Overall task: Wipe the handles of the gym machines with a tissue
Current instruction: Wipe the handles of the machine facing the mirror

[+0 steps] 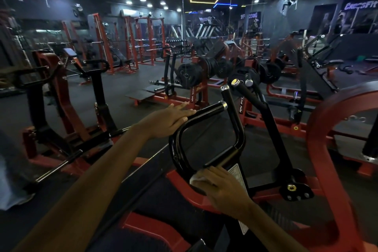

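A black bent handle bar [206, 112] with chrome end caps rises from a red and black machine in front of me. My left hand [167, 120] lies flat on its upper left bend, fingers stretched out along the bar. My right hand [221, 186] presses a white tissue [197, 179] against the lower part of the same handle loop, near a white label. A second black handle [253, 96] with a chrome cap stands just behind and to the right.
A red curved frame [319, 129] arcs at the right. Another black and red machine [61, 108] stands at the left. Plate-loaded machines with black weight plates [188, 75] and red racks [126, 43] fill the far floor. A dark padded seat [155, 200] lies below my arms.
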A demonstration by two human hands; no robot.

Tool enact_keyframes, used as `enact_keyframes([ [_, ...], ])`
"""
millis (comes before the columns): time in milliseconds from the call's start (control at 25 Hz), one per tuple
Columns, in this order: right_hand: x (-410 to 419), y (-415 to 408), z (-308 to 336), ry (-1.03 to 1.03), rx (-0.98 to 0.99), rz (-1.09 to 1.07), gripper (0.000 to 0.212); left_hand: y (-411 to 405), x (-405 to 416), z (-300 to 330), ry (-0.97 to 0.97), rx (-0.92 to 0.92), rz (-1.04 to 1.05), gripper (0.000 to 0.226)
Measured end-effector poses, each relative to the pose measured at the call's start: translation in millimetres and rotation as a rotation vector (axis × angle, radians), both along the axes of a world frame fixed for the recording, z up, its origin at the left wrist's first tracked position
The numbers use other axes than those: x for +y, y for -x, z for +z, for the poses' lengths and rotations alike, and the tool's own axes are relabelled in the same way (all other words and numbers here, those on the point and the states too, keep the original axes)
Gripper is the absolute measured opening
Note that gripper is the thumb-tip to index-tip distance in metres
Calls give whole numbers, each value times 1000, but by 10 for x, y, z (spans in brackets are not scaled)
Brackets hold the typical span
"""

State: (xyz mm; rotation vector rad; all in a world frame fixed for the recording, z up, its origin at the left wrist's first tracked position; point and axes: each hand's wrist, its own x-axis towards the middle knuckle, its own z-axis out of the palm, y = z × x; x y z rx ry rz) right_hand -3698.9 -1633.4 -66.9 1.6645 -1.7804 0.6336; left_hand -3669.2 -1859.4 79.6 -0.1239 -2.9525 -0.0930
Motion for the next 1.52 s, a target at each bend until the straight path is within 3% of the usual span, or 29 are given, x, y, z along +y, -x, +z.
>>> enact_keyframes([
  [80, 63, 36, 26, 59, -122, 12, 29, 4, -16, -36, -20, 4, 9, 43],
  [240, 34, 117, 297, 268, -454, 17, 22, -80, 9, -64, -168, 101, -66, 42],
  [480, -327, 27, 821, 385, -441, -6, 14, -497, -391, -182, -312, 204, -1, 41],
  [600, -718, -303, 1001, 312, -352, 10, 6, -826, -708, -271, -376, 183, 12, 44],
  [760, -1480, -677, 924, 302, -373, -22, 4, -1310, -1313, -437, -381, 137, 11, 50],
  [960, -2306, -942, 627, 215, -485, -254, 6, -1704, -2181, -581, -363, 40, 39, 53],
  [1080, -2547, -843, 557, 195, -530, -319, 20, -1634, -2522, -573, -389, 77, 20, 52],
  [1280, -2836, -408, 573, 222, -525, -463, 11, -1109, -2875, -657, -410, 112, -69, 52],
  [1520, -3349, 262, 491, 220, -610, -587, 20, -341, -3345, -740, -450, 86, -142, 53],
])
